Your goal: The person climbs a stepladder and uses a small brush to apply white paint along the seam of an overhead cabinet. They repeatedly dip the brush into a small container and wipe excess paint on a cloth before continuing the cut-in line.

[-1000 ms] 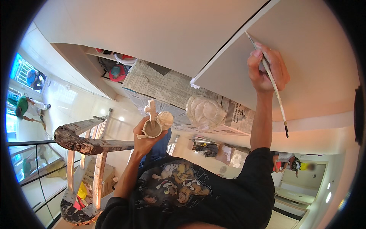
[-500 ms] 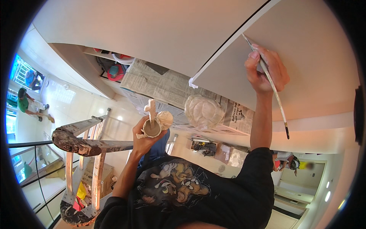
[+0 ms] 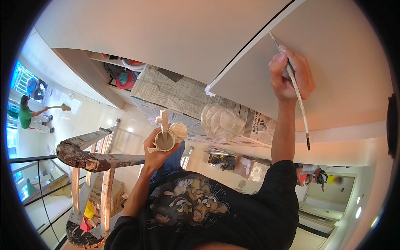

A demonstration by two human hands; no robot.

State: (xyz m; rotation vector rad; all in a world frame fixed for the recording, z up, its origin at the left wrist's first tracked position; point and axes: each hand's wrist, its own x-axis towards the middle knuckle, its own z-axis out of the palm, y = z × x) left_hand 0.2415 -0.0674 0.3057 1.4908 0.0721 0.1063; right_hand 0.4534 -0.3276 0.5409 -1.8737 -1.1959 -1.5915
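Note:
A slim paintbrush (image 3: 298,92) is pinched in my right hand (image 3: 291,75), held up against the beige panel (image 3: 333,62). Its tip meets the panel close to the white edge strip (image 3: 250,47) beside a dark gap. Lower and to the left, my left hand (image 3: 157,155) is wrapped round a small cup (image 3: 165,141) of greyish paint. A paint-crusted stick (image 3: 162,120) stands in the cup. Against the cup's right side sits a pale, lumpy wad (image 3: 179,131), also at my left hand.
A paint-spattered stepladder (image 3: 125,161) stands at my left. Newspaper (image 3: 175,93) covers a surface ahead, with a crumpled off-white cloth bundle (image 3: 223,122) on it. Shelves hold a red bag (image 3: 125,79). Other people (image 3: 29,112) are at far left and right (image 3: 316,176).
The brush tip has slid slightly up and right along the panel's edge. My left hand and cup barely moved. The far-left person in green has raised a long-handled tool.

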